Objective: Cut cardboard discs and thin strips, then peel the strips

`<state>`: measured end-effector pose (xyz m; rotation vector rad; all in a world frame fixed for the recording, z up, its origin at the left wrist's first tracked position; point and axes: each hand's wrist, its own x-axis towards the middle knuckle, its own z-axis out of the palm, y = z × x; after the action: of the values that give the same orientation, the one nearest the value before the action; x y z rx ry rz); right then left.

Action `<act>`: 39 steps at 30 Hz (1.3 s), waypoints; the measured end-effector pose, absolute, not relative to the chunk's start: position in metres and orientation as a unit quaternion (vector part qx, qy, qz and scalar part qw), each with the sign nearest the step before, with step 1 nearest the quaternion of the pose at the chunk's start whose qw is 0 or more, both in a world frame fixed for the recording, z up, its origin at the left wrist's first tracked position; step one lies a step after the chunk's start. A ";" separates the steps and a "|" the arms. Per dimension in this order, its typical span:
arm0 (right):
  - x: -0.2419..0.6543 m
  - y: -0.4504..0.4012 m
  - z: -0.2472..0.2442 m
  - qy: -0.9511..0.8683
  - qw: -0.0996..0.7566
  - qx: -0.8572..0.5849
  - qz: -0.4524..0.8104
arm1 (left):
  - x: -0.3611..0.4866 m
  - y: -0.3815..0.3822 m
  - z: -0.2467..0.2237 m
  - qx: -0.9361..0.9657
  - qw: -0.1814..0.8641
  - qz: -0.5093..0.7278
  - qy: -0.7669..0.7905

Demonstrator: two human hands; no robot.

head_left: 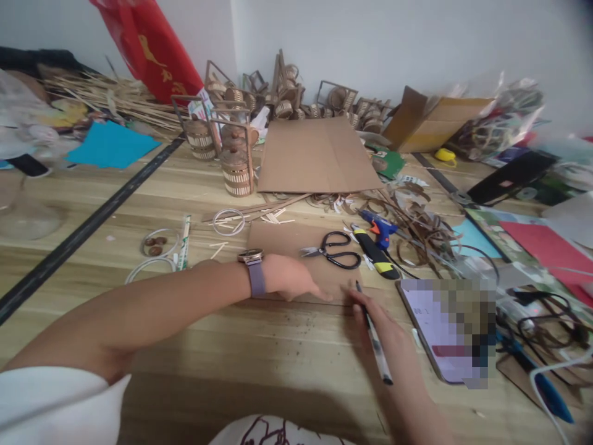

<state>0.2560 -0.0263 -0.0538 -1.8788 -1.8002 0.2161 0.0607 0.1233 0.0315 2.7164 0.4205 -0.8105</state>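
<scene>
My left hand (294, 278), with a watch (256, 272) on a purple strap at its wrist, rests on a small brown cardboard sheet (273, 238), fingers stretched toward the right. In my right hand (377, 315) is a black and clear pen (374, 340), its tip end pointing away from me, near the sheet's right front corner. Black-handled scissors (340, 250) lie on the cardboard. Just right of them are a black and yellow tool (375, 252) and a blue glue gun (380, 227).
A phone (430, 327) lies right of my right hand. Behind the sheet are a larger cardboard piece (317, 154) and small lidded bamboo baskets (236, 170). Brown strips (412, 216) clutter the right. Rings (228, 222) and thin sticks lie left. A red bag (152, 49) leans at the back.
</scene>
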 end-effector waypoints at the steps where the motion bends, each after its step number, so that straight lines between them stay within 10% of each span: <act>1: 0.259 -0.027 -0.054 -0.673 0.255 -0.689 0.086 | 0.052 0.125 0.030 0.939 0.141 -0.275 0.149; 20: 0.146 -0.009 -0.026 -0.717 0.412 -0.506 0.246 | 0.002 0.134 0.037 0.912 0.207 -0.290 0.203; 39: 0.099 0.017 -0.052 -0.714 0.378 -0.507 0.301 | 0.003 0.140 0.029 0.910 0.233 -0.271 0.209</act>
<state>0.0992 0.0166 -0.0516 -1.2951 -1.8257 0.7695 0.0026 0.1405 0.0292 2.5004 0.5735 -0.7453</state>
